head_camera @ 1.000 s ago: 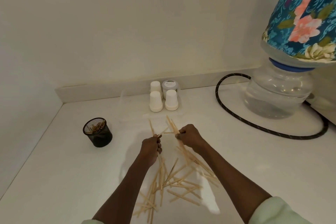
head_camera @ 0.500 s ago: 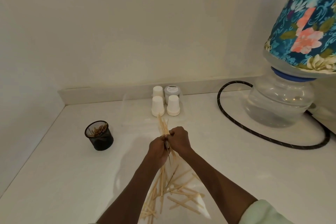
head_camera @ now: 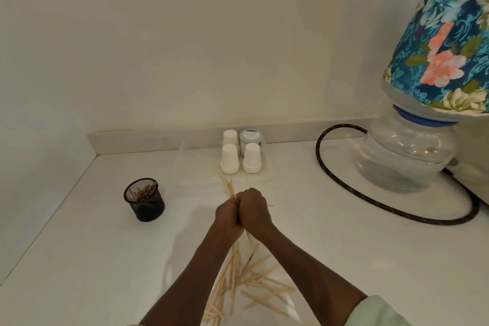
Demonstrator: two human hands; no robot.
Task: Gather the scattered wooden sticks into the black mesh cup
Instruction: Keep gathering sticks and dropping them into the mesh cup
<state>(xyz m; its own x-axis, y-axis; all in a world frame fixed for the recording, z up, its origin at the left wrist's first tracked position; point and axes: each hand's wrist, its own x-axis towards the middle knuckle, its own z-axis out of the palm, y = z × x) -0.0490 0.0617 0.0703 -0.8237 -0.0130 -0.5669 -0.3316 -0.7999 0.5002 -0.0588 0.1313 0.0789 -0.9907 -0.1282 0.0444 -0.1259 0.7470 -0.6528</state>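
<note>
My left hand (head_camera: 227, 217) and my right hand (head_camera: 254, 209) are pressed together at the middle of the white counter, both closed around one bundle of wooden sticks (head_camera: 227, 186) whose tips poke out above the knuckles. Several loose sticks (head_camera: 260, 287) lie scattered on the counter below my wrists, partly hidden by my forearms. The black mesh cup (head_camera: 145, 200) stands upright to the left of my hands, well apart from them, with several sticks inside it.
Three upturned white paper cups (head_camera: 229, 159) and a small grey-lidded jar (head_camera: 251, 137) sit by the back wall. A water bottle under a floral cover (head_camera: 404, 156) stands at the right, ringed by a black hose (head_camera: 344, 182). Walls close off the left and back.
My two hands, apart a second ago with sticks in each, have come together into one grip. The sticks now form a single bundle.
</note>
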